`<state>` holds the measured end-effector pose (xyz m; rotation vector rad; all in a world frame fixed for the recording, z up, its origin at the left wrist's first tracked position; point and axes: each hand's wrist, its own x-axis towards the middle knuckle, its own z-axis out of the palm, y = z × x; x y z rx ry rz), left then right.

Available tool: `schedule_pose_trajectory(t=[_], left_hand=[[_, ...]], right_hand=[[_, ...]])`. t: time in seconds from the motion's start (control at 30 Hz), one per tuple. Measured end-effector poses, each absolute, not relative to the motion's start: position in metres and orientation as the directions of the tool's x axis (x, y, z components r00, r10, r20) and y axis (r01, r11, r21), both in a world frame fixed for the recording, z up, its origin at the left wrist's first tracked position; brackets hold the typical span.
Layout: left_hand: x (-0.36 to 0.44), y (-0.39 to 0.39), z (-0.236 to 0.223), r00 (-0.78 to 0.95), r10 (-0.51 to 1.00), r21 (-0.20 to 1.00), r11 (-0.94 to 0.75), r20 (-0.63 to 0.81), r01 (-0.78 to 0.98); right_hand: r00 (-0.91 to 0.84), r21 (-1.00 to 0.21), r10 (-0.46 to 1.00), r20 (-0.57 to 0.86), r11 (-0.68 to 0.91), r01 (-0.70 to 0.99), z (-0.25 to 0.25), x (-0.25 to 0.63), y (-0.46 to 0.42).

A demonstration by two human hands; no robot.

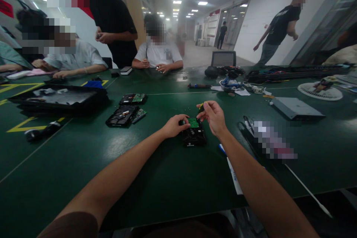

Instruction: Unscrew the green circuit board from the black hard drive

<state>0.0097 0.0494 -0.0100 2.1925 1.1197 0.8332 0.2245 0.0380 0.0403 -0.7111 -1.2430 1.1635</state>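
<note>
A hard drive [194, 137] with a black body and a green circuit board [193, 122] at its far end lies on the table in front of me. My left hand [176, 126] grips its left edge, thumb and fingers closed near the board. Over the board's right side, my right hand [214, 117] pinches a small black-and-yellow screwdriver [201, 108]; its tip is too small to make out. A few tiny screws [189, 109] lie just beyond the drive.
To the left sit other hard drives [122, 115], a loose circuit board [139, 115] and a black tray [61, 96]. On the right are a grey metal box [297, 108], a white fan grille [319, 91] and a bowl [227, 84]. People sit and stand across the green table [156, 171].
</note>
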Motion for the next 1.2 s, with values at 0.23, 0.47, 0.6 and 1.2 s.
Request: schedule_pose_trajectory(t=[0.23, 0.47, 0.6, 1.2], left_hand=[[0.0096, 0.0514, -0.013, 0.465, 0.836, 0.692, -0.519, 0.29, 0.502], [0.0097, 0.0504, -0.0116, 0.465, 0.837, 0.699, -0.516, 0.288, 0.495], [0.0087, 0.0502, -0.0121, 0.459, 0.842, 0.693, -0.511, 0.284, 0.508], [0.0074, 0.0523, -0.0149, 0.453, 0.843, 0.695, -0.511, 0.29, 0.506]], right_hand=[[-0.09, -0.913, 0.938, 0.333, 0.297, -0.279, 0.0388, 0.2266, 0.0402], [-0.06, -0.915, 0.939, 0.339, 0.315, -0.253, 0.0385, 0.2252, 0.0404], [-0.088, -0.913, 0.947, 0.309, 0.27, -0.307, 0.0394, 0.224, 0.0385], [-0.101, -0.903, 0.944, 0.313, 0.264, -0.339, 0.0422, 0.2233, 0.037]])
